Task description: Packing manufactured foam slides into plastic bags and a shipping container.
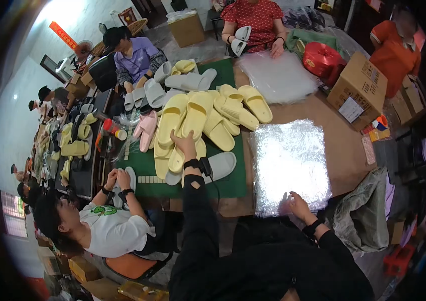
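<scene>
My left hand [186,145] is closed at the heel ends of two yellow slippers, the left one [170,120] and the right one [197,113], on top of a slipper pile. More yellow slippers [222,134] lie around and beneath them. A grey slipper [221,167] rests just right of my left wrist. My right hand [300,206] is at the near edge of a stack of shiny clear plastic bags [290,163], fingers apart, with nothing held. Part of its fingers blends into the glare.
A pink pair of slippers [146,130] and several grey ones [189,81] lie around the pile on the green mat [198,189]. Co-workers sit at left and across the table. A cardboard box [358,90], red roll [322,57] and phone [369,150] line the right side.
</scene>
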Demonstrator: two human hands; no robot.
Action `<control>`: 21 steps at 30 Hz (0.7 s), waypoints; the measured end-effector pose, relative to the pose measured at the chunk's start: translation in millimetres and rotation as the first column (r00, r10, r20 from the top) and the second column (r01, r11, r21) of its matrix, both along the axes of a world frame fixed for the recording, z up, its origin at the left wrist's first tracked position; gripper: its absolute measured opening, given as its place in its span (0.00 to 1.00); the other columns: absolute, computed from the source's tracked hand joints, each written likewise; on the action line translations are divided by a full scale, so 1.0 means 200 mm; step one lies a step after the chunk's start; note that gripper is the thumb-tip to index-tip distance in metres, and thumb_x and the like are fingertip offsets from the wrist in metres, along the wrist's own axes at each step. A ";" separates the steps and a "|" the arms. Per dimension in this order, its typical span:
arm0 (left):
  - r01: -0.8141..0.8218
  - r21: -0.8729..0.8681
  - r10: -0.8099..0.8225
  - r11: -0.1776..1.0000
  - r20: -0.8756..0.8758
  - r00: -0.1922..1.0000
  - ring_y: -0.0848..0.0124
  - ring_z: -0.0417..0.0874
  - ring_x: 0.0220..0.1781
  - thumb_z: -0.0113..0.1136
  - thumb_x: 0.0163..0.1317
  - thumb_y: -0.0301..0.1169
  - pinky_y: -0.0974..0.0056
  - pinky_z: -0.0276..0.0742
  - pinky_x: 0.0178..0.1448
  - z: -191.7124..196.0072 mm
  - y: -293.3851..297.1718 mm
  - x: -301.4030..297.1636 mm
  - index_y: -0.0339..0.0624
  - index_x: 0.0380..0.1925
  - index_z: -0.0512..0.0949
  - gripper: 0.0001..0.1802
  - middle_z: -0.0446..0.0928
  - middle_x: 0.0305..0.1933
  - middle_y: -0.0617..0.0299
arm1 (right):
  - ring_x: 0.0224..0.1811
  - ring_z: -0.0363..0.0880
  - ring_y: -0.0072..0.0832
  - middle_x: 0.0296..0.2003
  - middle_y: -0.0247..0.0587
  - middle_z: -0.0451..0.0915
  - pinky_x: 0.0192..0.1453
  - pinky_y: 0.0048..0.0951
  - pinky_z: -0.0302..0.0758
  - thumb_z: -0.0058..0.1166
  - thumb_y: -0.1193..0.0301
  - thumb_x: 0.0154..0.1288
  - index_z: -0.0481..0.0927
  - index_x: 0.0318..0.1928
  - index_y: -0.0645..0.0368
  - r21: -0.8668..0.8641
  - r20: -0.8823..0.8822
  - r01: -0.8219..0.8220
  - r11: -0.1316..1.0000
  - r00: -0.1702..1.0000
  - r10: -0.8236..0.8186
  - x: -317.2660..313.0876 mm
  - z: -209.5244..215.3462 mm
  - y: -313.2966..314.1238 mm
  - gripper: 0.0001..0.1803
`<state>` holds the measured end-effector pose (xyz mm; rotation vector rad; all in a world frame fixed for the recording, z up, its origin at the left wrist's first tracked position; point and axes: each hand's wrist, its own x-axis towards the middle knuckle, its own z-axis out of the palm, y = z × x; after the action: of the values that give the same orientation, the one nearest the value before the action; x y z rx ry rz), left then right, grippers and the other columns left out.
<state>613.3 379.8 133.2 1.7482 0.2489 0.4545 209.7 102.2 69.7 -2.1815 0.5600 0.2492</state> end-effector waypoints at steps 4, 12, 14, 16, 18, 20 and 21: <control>-0.094 0.220 0.090 0.971 0.030 0.996 0.46 0.65 0.55 0.65 0.43 0.25 0.54 0.60 0.59 0.02 -0.07 -0.04 0.37 0.53 0.59 0.36 0.65 0.52 0.39 | 0.47 0.72 0.49 0.48 0.55 0.70 0.50 0.42 0.70 0.51 0.67 0.56 0.66 0.52 0.63 -0.215 0.074 -0.111 0.970 0.989 0.130 0.00 0.02 -0.01 0.24; -0.179 0.622 0.236 0.762 -0.008 0.972 0.47 0.71 0.44 0.62 0.48 0.29 0.50 0.65 0.47 0.14 -0.18 -0.16 0.42 0.50 0.64 0.28 0.71 0.38 0.43 | 0.46 0.71 0.50 0.48 0.55 0.69 0.50 0.42 0.70 0.52 0.69 0.54 0.64 0.53 0.63 -0.220 0.112 -0.159 0.962 0.976 0.187 0.03 -0.01 -0.09 0.25; -0.150 0.470 0.182 0.870 -0.023 0.983 0.48 0.71 0.45 0.62 0.48 0.28 0.52 0.66 0.48 0.14 -0.24 -0.17 0.42 0.50 0.64 0.28 0.71 0.39 0.44 | 0.47 0.71 0.50 0.48 0.55 0.69 0.50 0.42 0.70 0.52 0.69 0.54 0.64 0.53 0.63 -0.189 0.116 -0.157 0.969 0.977 0.180 0.04 -0.04 -0.13 0.26; -0.032 0.325 0.043 0.945 -0.029 0.999 0.53 0.73 0.48 0.63 0.46 0.26 0.58 0.70 0.48 0.11 -0.23 -0.17 0.41 0.49 0.65 0.27 0.71 0.43 0.45 | 0.48 0.71 0.50 0.48 0.56 0.69 0.50 0.43 0.69 0.51 0.69 0.54 0.64 0.53 0.64 -0.190 0.152 -0.127 0.974 0.976 0.156 0.04 -0.07 -0.14 0.25; 0.112 0.181 -0.088 0.977 -0.140 0.986 0.55 0.73 0.46 0.64 0.45 0.25 0.59 0.70 0.47 0.09 -0.34 -0.19 0.39 0.48 0.66 0.28 0.71 0.43 0.46 | 0.48 0.70 0.51 0.47 0.56 0.70 0.50 0.43 0.69 0.51 0.69 0.54 0.65 0.53 0.64 -0.194 0.148 -0.111 0.975 0.979 0.141 0.05 -0.09 -0.18 0.25; 0.240 -0.035 -0.241 0.970 -0.223 0.945 0.59 0.75 0.43 0.65 0.44 0.24 0.61 0.71 0.45 -0.02 -0.32 -0.18 0.36 0.47 0.66 0.28 0.72 0.43 0.49 | 0.48 0.70 0.51 0.47 0.57 0.70 0.50 0.43 0.69 0.51 0.69 0.54 0.65 0.53 0.64 -0.181 0.158 -0.132 0.975 0.974 0.161 0.07 -0.07 -0.15 0.25; 0.232 -0.084 -0.245 0.969 -0.205 0.948 0.61 0.75 0.41 0.65 0.45 0.24 0.62 0.72 0.44 -0.15 -0.18 -0.14 0.34 0.46 0.66 0.27 0.72 0.43 0.51 | 0.48 0.70 0.51 0.46 0.57 0.70 0.50 0.43 0.70 0.51 0.69 0.54 0.65 0.52 0.65 -0.157 0.173 -0.173 0.972 0.964 0.199 0.12 -0.03 -0.09 0.25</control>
<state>584.9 343.1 102.5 1.7437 0.1975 0.0809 233.1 83.2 64.7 -2.3672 0.2727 0.1034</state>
